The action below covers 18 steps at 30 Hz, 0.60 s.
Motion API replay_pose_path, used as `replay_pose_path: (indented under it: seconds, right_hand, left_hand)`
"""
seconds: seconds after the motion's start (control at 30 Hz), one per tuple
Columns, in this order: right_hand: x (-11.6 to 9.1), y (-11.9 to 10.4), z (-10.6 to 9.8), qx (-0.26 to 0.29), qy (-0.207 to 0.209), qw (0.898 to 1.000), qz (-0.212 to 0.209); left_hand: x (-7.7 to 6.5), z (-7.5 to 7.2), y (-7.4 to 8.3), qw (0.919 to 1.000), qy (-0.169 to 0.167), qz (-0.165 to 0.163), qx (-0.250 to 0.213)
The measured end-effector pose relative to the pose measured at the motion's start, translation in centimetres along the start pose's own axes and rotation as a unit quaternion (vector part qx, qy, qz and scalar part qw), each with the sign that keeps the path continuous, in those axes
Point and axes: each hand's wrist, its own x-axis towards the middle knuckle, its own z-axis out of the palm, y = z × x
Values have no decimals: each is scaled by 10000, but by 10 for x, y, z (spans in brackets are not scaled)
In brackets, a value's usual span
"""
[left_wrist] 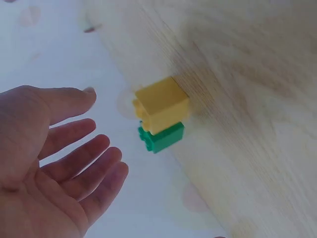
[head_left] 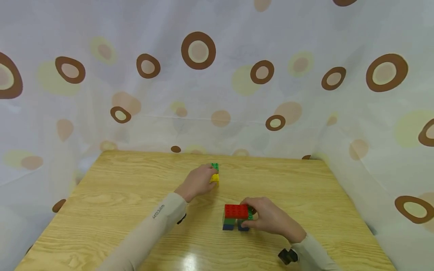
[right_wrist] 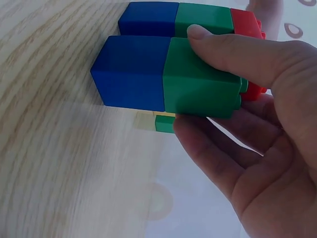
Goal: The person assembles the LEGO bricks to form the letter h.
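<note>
"What is the left hand (head_left: 199, 180) doing?"

"It's hovering beside the yellow brick (left_wrist: 163, 108), fingers loosely extended, holding nothing. In the left wrist view, a gap is showing between fingertips and brick."

"And the far green brick (left_wrist: 169, 138)?"

"It's standing just past the yellow one, toward the back of the table (head_left: 152, 169)."

"The right hand (head_left: 269, 216)?"

"It's pinching the near green brick (right_wrist: 198, 94) of the stack (head_left: 236, 211) between thumb and fingers."

"How is that stack standing?"

"Upright: two blue bricks (right_wrist: 130, 72) are forming the bottom, each is carrying a green one, and a red brick (right_wrist: 252, 91) is lying across the top."
</note>
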Motion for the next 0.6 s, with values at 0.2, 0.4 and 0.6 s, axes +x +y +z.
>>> replay_pose_path:
  seconds: [0.2, 0.4, 0.6]
  right_hand:
    - [-3, 2, 5, 107, 59, 9999, -87]
    - [-3, 4, 5, 54, 87, 9999, -72]
    - [-4, 4, 4, 56, 74, 9999, -77]
  left_hand:
    - [19, 8, -9, 9985, -398, -362, 66]
    - [32, 19, -13, 9965, -576, -606, -67]
    - [36, 24, -16, 9958, -608, -650, -222]
